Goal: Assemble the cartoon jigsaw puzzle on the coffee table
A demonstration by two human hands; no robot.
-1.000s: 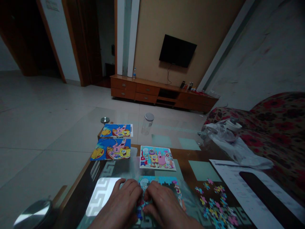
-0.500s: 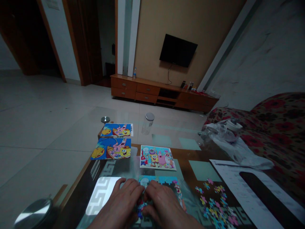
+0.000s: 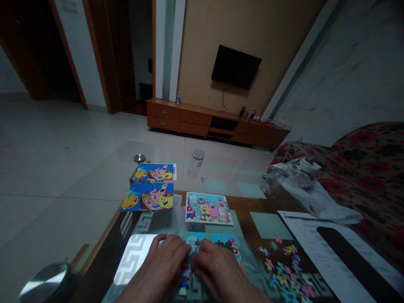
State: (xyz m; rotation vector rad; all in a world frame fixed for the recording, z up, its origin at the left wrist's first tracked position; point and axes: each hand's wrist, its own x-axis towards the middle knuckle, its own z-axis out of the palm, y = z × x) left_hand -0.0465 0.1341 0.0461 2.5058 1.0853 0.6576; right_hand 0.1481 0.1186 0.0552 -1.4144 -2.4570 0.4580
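Note:
A partly joined jigsaw puzzle [image 3: 216, 237] lies on the glass table, its top row and side strips showing between and beyond my hands. My left hand [image 3: 166, 259] is closed, with bent fingers resting at the puzzle's left strip. Close beside it, my right hand [image 3: 217, 267] curls its fingers over the puzzle's middle. Whatever is under those right fingertips is hidden. A cartoon picture card [image 3: 208, 209] lies just beyond the puzzle. To the right, a heap of loose jigsaw pieces [image 3: 288, 273] is spread on the table.
Two blue cartoon sheets [image 3: 150, 197] lie at the far left. A clear jar [image 3: 196, 164] with a metal lid stands at the back. On the right are white paper [image 3: 303, 235], a long black object [image 3: 353, 261] and a plastic bag [image 3: 312, 198].
My right hand has shifted slightly, its thumb now tucked under and more of the puzzle's left strip showing. My left hand has hardly moved.

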